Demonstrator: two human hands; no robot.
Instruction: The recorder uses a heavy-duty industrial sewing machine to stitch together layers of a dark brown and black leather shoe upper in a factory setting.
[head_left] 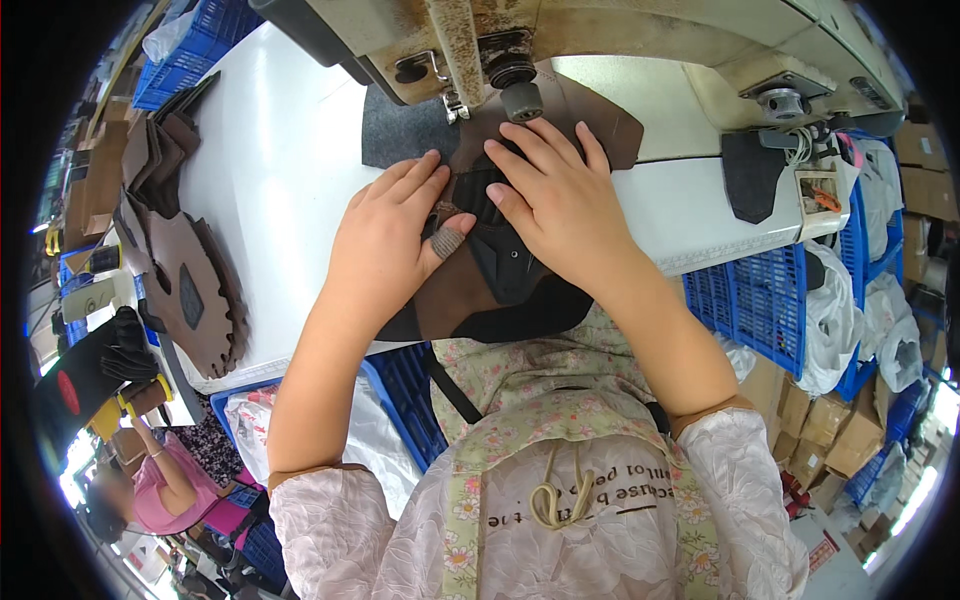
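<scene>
- Presses the left hand (385, 230) palm down on a brown-and-black leather-like workpiece (450, 290), with fingers straight and close together, thumb apart and wound in a grey, ribbed-looking wrap (447, 240).
- Lays the right hand (560, 195) on the same workpiece, with fingers spread and lightly bent, thumb pointing toward the left hand; closed around nothing.
- Under both hands, on the white, smooth table (290, 130): the workpiece, below the head of a sewing machine (640, 30) and reaching to the table's front edge.
- In its make-up: smooth brown areas, a charcoal, felt-like panel (405, 130) at upper left, and a black, angular moulded-looking part (510, 265) between and below the hands.
- Just above the charcoal panel's inner edge: a small, shiny metal presser foot (455, 105); cannot tell whether touching.
- On the machine: off-white casing, a rust-speckled upright bar, and a dark, blunt cylinder (521, 100) near the right fingertips.
- Well to the left on the table: a fanned stack of brown cut pieces (200, 290), matte, with notched edges.
- To the right, on the table: a flat, dark, pointed panel (752, 180).
- Below the table's right side: blue plastic lattice crates (745, 295) and crinkled white bags (832, 320).
- Close to the front edge: a floral cloth apron (545, 400).
</scene>
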